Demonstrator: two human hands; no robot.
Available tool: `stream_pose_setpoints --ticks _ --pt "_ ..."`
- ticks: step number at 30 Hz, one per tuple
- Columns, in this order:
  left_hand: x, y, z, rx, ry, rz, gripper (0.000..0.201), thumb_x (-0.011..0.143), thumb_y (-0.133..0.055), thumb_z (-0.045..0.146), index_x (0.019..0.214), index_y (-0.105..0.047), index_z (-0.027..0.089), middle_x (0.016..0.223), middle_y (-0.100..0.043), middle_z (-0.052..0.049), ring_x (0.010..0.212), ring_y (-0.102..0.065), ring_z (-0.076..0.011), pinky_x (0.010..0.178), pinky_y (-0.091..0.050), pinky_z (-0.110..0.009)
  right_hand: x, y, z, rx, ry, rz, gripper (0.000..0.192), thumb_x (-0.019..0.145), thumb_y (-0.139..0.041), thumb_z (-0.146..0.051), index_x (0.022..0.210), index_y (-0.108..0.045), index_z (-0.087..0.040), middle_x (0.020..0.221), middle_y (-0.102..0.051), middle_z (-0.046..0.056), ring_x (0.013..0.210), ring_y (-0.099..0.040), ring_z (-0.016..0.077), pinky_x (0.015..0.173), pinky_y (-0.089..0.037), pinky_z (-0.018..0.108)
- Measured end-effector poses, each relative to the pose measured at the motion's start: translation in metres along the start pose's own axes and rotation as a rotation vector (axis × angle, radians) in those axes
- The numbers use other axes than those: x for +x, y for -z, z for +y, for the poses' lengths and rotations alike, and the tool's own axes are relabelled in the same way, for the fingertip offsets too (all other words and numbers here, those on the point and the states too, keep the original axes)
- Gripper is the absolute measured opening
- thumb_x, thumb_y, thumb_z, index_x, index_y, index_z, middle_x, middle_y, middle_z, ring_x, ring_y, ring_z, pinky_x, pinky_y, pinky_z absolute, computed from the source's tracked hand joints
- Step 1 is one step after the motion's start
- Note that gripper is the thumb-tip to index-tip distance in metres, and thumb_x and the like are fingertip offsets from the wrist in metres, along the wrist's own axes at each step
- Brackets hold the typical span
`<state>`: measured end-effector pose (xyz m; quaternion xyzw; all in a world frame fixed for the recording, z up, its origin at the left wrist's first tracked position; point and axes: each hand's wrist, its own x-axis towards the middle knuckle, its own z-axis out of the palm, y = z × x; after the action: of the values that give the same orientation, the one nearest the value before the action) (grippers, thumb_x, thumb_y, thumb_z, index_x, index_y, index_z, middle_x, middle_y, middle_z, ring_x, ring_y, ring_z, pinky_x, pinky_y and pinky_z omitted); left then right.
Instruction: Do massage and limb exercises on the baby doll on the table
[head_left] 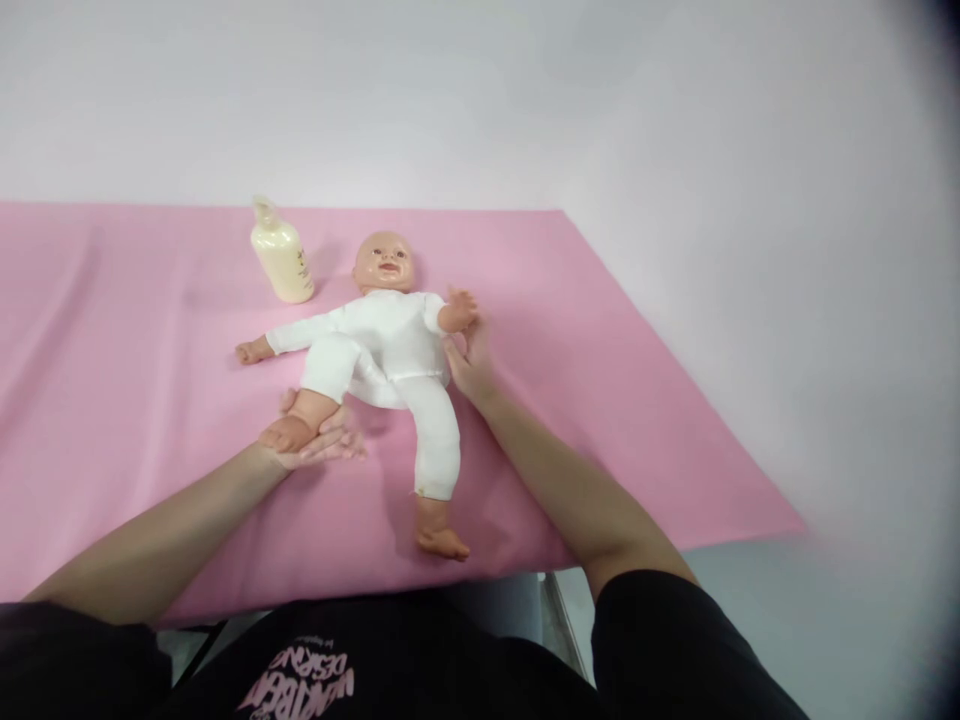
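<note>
A bald baby doll [401, 335] with a white cloth body and plastic head, hands and feet lies on its back, head away from me. My left hand [322, 442] is palm up under the doll's lower leg at my left; the leg is bent at the knee and its foot rests over my palm and wrist. The fingers there are spread and slightly blurred. My right hand [471, 358] grips the doll's raised arm at my right, thumb against the doll's side. The doll's hand partly hides my fingers.
A pale yellow pump bottle [283, 262] stands left of the doll's head. Pink cloth [585, 400] covers the table, with soft creases at the left. The table's near edge runs close to my body, and a white wall [450, 100] rises behind.
</note>
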<state>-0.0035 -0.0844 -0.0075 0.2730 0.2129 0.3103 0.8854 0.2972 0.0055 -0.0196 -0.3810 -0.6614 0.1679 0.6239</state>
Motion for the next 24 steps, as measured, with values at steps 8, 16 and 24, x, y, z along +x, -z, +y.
stream_pose_setpoints --ticks 8,16,24 --pt "0.003 -0.037 0.009 -0.079 0.004 0.083 0.054 0.093 -0.045 0.072 0.071 -0.047 0.022 0.043 -0.040 0.002 0.066 -0.056 -0.0237 0.074 -0.051 -0.038 0.000 0.003 -0.017 -0.177 0.242 -0.270 0.033 0.097 -0.053 -0.037 0.128 -0.061 -0.030 0.129 -0.065 0.009 0.128 -0.060 0.0272 0.113 -0.049 0.055" --pt "0.009 -0.027 0.004 0.064 0.007 0.026 0.054 0.088 -0.054 0.074 0.079 -0.053 0.020 0.049 -0.045 0.002 0.071 -0.061 -0.0258 0.086 -0.049 -0.043 0.002 0.001 -0.016 -0.251 0.282 -0.363 0.034 0.094 -0.051 -0.027 0.125 -0.065 -0.032 0.129 -0.064 0.007 0.130 -0.058 0.0267 0.113 -0.047 0.056" --pt "-0.004 -0.033 0.007 0.324 0.216 -0.445 0.060 0.066 -0.070 0.080 0.079 -0.058 0.023 0.051 -0.056 -0.006 0.075 -0.066 -0.0328 0.082 -0.050 -0.046 0.002 -0.002 -0.004 -0.014 0.008 -0.086 0.048 0.094 -0.056 -0.052 0.135 -0.052 -0.027 0.135 -0.061 0.011 0.130 -0.059 0.0271 0.115 -0.046 0.050"
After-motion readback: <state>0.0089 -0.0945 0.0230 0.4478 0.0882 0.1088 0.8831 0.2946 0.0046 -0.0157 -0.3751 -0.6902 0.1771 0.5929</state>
